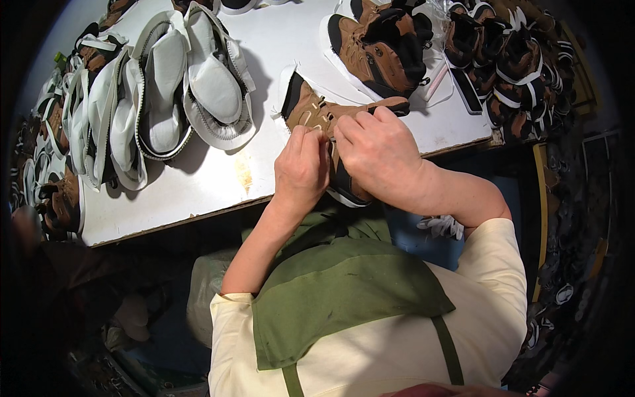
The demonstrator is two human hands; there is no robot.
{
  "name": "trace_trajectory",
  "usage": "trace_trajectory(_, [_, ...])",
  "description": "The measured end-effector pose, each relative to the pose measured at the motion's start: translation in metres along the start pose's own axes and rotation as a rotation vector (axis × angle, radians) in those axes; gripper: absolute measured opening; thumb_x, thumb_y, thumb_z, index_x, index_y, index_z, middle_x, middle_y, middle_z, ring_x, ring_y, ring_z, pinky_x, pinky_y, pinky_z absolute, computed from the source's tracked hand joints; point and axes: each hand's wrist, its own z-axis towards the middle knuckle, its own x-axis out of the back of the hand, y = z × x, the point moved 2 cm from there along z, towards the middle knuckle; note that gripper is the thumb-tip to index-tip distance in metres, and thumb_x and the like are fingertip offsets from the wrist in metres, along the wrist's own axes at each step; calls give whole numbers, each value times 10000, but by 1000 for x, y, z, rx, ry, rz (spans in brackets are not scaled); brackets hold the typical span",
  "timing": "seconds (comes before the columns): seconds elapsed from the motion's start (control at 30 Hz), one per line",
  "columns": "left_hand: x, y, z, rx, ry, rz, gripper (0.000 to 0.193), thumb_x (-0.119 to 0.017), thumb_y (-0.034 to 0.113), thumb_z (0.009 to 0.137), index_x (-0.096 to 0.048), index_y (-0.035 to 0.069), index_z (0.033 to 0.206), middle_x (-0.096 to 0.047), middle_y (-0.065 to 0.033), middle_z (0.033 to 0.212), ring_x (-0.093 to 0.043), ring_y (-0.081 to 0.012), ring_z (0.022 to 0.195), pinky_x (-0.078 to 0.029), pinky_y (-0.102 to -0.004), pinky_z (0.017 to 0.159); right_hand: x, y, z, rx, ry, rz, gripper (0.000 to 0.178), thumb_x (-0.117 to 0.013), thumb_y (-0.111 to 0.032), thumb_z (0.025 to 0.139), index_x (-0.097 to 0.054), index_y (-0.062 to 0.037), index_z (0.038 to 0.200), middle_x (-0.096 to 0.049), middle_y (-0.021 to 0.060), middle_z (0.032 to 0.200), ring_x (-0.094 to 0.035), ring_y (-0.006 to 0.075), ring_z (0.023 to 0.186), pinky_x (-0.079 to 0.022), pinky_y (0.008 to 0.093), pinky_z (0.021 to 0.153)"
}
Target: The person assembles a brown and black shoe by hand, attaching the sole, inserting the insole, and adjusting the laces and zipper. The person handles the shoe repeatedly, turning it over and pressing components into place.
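In front of me a brown and black shoe upper (pixel 307 111) with a white edge lies at the front edge of the white table. Its pale lacing loops show beside my fingertips. My left hand (pixel 301 164) is closed on its near side, with thumb and fingers pinched together. Right against it, my right hand (pixel 378 151) is closed too, bent fingers gripping the middle of the upper. Whatever fine piece sits between the fingertips is hidden. Just beyond lies another brown and black shoe upper (pixel 370 49), its dark opening facing up.
Several pale, sole-up shoe uppers (pixel 215 89) stand in a row on the left of the white table (pixel 198 198). A dark phone (pixel 467 91) lies at the right edge. Past it, brown and black uppers (pixel 519 59) are piled up. A green apron (pixel 344 291) covers my lap.
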Motion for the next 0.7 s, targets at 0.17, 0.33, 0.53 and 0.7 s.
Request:
trace_trajectory(0.17, [14,2,-3,-16,53,-84,215,-638,-110,759,-533,-12,920,-548,-165,838,-573,-335,717,-477,-393,600,-3,3,-3,-19,19,13,171,-607,-125,668,-631,-30,808,-529,44,772,-546,184,714,-397,305,619])
trace_trajectory(0.33, [64,8,-36,58,-393,-290,120,-648,-38,803,-553,8,859,-547,-147,787,-560,-313,686,-453,-367,575,-3,12,-14,-112,118,79,242,-642,-127,716,-633,-21,934,-557,63,830,-569,208,743,-426,318,630])
trace_trajectory(0.53, [85,-31,-99,777,-696,-512,243,-656,157,890,-604,-19,731,-580,-51,669,-548,-134,630,-456,-302,609,-2,21,-28,-357,240,344,308,-719,-94,770,-584,-34,1040,-567,83,893,-589,268,794,-485,362,646])
trace_trajectory(0.7, [33,-56,-43,1062,-64,-958,455,-608,314,943,-523,-49,1205,-628,-97,1096,-613,-149,979,-482,-284,892,-10,24,-55,-666,378,722,302,-734,-183,870,-559,-4,1039,-542,48,872,-536,122,725,-459,242,661])
